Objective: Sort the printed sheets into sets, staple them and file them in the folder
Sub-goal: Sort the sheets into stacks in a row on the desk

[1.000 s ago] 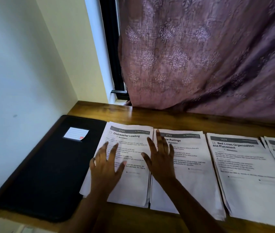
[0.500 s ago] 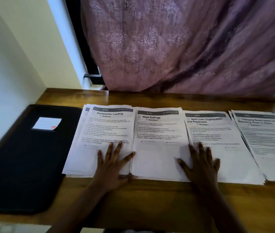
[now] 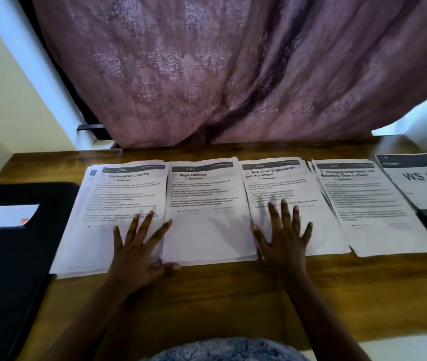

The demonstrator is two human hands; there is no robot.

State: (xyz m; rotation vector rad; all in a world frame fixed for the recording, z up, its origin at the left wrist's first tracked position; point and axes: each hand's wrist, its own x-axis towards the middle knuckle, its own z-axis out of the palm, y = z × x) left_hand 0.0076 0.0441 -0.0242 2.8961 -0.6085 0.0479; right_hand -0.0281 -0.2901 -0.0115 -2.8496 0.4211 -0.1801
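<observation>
At the front edge of the tabletop (image 3: 207,303), the left hand (image 3: 139,246) and right hand (image 3: 282,235) lie flat, fingers spread, grasping nothing, flanking the Wipe Railings stack (image 3: 207,225); bare wood lies nearer.

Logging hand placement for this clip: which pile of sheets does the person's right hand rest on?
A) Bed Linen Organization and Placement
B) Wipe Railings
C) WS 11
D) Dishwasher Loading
A: the right hand lies flat, fingers spread, on the Bed Linen Organization and Placement pile, while the left hand rests on the Dishwasher Loading pile.
</observation>
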